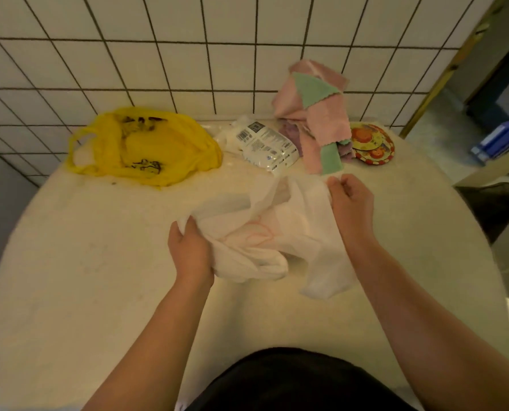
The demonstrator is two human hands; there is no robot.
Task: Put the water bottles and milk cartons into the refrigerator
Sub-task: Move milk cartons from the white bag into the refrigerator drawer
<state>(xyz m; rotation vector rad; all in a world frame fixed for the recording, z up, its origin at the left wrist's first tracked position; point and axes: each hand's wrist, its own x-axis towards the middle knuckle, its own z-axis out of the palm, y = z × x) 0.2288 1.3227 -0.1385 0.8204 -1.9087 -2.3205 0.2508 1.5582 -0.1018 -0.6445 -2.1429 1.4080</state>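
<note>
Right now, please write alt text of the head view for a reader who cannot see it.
Two hands grip a thin white plastic bag on a pale round table, the left hand nearer, the right hand farther. Behind it, by the tiled wall, are a yellow bag, a white packet, pink and green cloths and a colourful disc.

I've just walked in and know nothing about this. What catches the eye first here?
The left hand and right hand grip a crumpled white plastic bag in the middle of a pale round table. Farther back, by the tiled wall, a bright yellow bag lies to the left, and pink and green cloths hang to the right of a white barcoded packet.
</note>
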